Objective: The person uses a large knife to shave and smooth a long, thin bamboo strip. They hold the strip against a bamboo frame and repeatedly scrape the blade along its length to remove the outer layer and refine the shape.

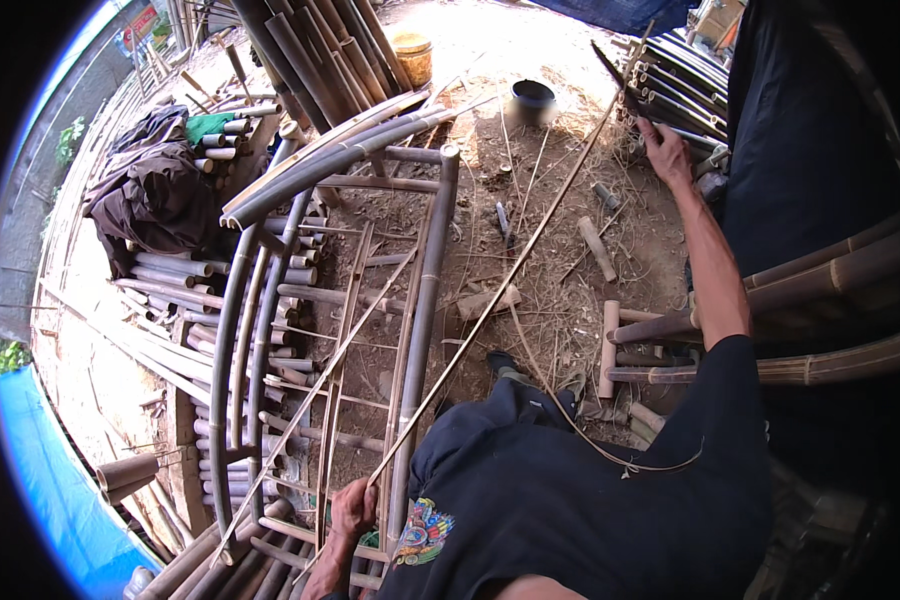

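Observation:
My left hand (353, 508), at the lower middle, is closed around the lower end of a long thin bamboo strip (515, 265). The strip runs slantwise up to the right, crossing in front of my body. At the upper right, my outstretched right hand (664, 150) grips the handle of a knife with a long dark blade (607, 67). That blade lies against or very near the strip's far end; whether they touch I cannot tell. Left of the strip stands a bamboo frame (432, 265) with curved poles and rungs, close to my left hand.
Split bamboo pieces (320, 165) rest across the frame's top. Cut bamboo poles (175, 270) are stacked at the left under dark cloth (155, 185). A black bucket (533, 97) and a yellow bucket (412, 62) stand farther off. Another bamboo piece of furniture (610, 350) is at the right.

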`<state>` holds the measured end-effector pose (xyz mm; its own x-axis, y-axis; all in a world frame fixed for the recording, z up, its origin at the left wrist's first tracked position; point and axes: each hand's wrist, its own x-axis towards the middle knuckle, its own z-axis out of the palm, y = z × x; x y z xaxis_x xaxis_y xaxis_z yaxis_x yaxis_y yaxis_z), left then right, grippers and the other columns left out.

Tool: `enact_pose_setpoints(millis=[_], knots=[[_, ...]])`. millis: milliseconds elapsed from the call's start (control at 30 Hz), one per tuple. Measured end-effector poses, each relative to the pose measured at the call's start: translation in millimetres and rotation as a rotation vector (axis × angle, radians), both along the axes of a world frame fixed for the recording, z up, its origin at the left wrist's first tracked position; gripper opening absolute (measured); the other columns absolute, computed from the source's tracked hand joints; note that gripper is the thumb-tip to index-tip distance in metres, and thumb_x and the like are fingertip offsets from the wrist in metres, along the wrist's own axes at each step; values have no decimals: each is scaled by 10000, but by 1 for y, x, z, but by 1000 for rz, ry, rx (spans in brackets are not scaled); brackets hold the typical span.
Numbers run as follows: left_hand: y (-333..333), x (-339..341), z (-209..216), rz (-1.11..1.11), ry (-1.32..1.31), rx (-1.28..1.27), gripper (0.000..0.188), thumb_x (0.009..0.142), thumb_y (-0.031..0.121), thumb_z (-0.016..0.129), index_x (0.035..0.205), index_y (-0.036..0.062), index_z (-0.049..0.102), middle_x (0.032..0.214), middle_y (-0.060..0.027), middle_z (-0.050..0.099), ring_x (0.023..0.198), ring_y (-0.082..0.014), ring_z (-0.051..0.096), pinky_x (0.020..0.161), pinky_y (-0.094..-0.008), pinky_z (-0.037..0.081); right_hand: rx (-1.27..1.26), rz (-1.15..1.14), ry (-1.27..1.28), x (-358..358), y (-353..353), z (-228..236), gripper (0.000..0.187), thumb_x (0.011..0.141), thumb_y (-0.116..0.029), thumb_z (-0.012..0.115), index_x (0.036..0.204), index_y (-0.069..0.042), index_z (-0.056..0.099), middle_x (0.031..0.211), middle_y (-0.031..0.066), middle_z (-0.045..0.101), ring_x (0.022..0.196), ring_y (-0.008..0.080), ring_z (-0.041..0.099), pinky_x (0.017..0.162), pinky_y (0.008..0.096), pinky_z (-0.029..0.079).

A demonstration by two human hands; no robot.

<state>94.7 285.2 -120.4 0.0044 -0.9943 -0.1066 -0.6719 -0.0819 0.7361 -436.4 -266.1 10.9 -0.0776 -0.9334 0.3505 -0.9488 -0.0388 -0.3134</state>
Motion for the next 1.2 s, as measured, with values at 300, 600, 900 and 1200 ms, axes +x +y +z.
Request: enact_pose_setpoints(millis=[300,600,900,1200], knots=[[17,22,-35,-27,-90,180,197,928,222,510,866,47,578,639,-186,556,612,-377,593,555,-427,467,49,-318,-317,-29,-3,41,721,838,-745,460,728,-40,563,520,36,492,425,160,529,426,324,418],[-223,-87,65,198,1110,299,406,994,230,518,1358,51,500,694,10,535,441,-17,369,379,-175,273,179,416,-350,175,185,-69,644,892,-736,316,796,-121,483,519,-69,396,367,57,370,276,270,306],[-237,-98,95,168,1125,252,244,998,258,520,934,45,620,651,48,493,451,-14,374,390,-185,267,60,722,-212,243,256,-58,608,865,-663,507,839,-57,539,634,132,572,584,337,638,520,435,502],[-227,-94,96,139,1053,152,179,980,150,538,995,15,655,694,55,530,574,-10,439,494,-170,332,-8,725,-233,260,264,-60,606,848,-674,528,785,-71,536,555,127,563,542,317,641,486,440,509]])
